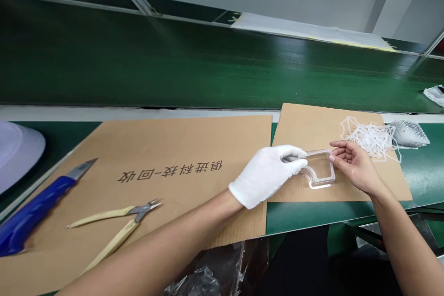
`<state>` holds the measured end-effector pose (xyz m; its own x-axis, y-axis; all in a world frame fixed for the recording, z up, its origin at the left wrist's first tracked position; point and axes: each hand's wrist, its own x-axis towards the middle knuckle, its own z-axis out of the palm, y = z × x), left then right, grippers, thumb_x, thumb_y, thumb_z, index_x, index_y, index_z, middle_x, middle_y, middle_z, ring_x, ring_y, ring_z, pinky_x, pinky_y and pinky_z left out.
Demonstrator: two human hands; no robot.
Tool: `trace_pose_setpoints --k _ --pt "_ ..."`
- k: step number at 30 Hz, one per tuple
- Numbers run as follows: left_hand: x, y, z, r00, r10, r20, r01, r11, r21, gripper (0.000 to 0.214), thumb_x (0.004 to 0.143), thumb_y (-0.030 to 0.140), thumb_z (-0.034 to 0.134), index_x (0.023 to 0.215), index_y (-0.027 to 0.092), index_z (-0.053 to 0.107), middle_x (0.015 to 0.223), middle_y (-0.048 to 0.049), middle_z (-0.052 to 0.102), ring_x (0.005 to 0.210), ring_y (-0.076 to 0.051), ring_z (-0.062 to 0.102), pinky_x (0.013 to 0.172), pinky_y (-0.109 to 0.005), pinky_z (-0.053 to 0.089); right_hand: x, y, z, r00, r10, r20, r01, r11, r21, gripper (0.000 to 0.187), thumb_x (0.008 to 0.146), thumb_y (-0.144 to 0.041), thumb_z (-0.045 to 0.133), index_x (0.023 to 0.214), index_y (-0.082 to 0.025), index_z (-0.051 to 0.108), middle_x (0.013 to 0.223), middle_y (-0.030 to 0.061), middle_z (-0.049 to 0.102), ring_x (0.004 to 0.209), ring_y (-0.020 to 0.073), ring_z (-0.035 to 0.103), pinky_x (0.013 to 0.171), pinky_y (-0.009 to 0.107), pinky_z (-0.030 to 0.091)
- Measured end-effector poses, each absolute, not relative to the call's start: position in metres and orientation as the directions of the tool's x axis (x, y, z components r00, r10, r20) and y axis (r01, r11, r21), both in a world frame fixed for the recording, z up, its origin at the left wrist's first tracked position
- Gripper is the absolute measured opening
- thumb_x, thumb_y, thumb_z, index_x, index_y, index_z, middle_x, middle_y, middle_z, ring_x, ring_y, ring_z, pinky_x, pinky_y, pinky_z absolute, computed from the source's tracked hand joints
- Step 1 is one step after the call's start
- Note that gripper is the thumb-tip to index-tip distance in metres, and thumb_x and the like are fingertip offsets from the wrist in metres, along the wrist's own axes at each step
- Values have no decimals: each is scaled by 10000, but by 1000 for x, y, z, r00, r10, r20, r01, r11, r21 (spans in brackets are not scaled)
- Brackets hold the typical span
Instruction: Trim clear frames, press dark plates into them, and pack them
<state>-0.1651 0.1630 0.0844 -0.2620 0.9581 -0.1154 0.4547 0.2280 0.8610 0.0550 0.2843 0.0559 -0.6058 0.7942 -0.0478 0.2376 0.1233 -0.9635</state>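
The left hand [267,175] wears a white glove. It is closed in a narrow pinch on a thin strip at the left end of a clear plastic frame [318,185]. The right hand [354,166] is bare. Its fingers [335,150] curl in, and they pinch the top right corner of the same frame.

So the frame is held up between the two hands, just over the brown cardboard [312,125]. It is a squarish loop with a bent tail at its lower left. Its long way goes from side to side, from one hand to the other. Both hands touch it, and neither is far from it.

Past the right hand lies a pile of thin clear plastic scraps [371,138]. Beside the pile is a bag of bubble wrap [409,132]. To the left, on a bigger cardboard sheet [194,138] with dark printed words, lie snips with pale yellow handles [99,215] and a blue utility knife [34,208]. A wide green conveyor belt [173,64] runs behind it all.
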Motion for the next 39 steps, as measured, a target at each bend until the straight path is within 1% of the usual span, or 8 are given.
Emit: trace_pose_setpoints --k 4,7,10,17,22,28,34,39 --pt "-164 162 86 -252 960 -124 464 232 855 221 875 373 669 970 231 810 938 -6 820 800 -197 743 829 -308 583 62 273 59 -585 808 -73 274 112 -955 442 902 -452 794 1264 -232 666 1197 94 718 901 197 694 825 392 598" --pt "-165 163 86 -256 958 -130 467 241 851 220 878 370 669 981 237 811 945 2 819 813 -197 745 837 -307 577 70 261 60 -602 794 -81 263 101 -959 450 915 -450 790 1293 -244 657 1042 67 723 944 221 691 836 393 591" --pt "-166 164 84 -262 957 -127 466 240 852 219 874 363 675 987 235 812 966 0 819 823 -195 745 853 -311 576 74 253 57 -616 784 -80 260 106 -960 433 924 -442 782 1294 -250 668 1018 58 705 996 226 684 887 396 577" --pt "-165 166 83 -264 951 -159 424 262 867 232 873 359 672 1009 227 806 836 1 794 779 -192 735 790 -305 582 72 255 44 -583 795 -167 255 -16 -967 444 907 -504 787 1231 -220 677 884 33 700 866 213 664 828 384 555" --pt "-166 168 85 -280 945 -168 393 273 878 285 871 371 681 1091 222 783 839 5 793 757 -190 742 776 -312 586 73 252 46 -569 807 -156 240 -18 -970 439 909 -518 783 1234 -243 675 1044 62 729 931 218 672 860 390 567" --pt "-167 175 83 -298 941 -162 370 270 889 320 858 356 691 1130 205 765 866 14 792 694 -172 744 752 -307 583 64 255 50 -517 839 -170 250 -41 -967 497 869 -521 802 1243 -231 650 1274 119 683 937 218 694 797 382 600" --pt "-167 178 80 -294 943 -157 355 260 898 329 857 354 676 1132 192 759 846 10 789 650 -167 730 748 -318 592 54 261 51 -480 848 -224 253 -111 -961 483 827 -482 797 1191 -196 658 1127 102 698 786 170 652 656 313 566" --pt "-168 180 77 -296 942 -160 353 264 898 336 856 367 678 1131 191 758 851 0 792 654 -176 736 730 -324 590 49 261 55 -484 841 -243 277 -116 -954 479 849 -515 764 1189 -195 656 1048 77 692 690 143 611 595 296 548"
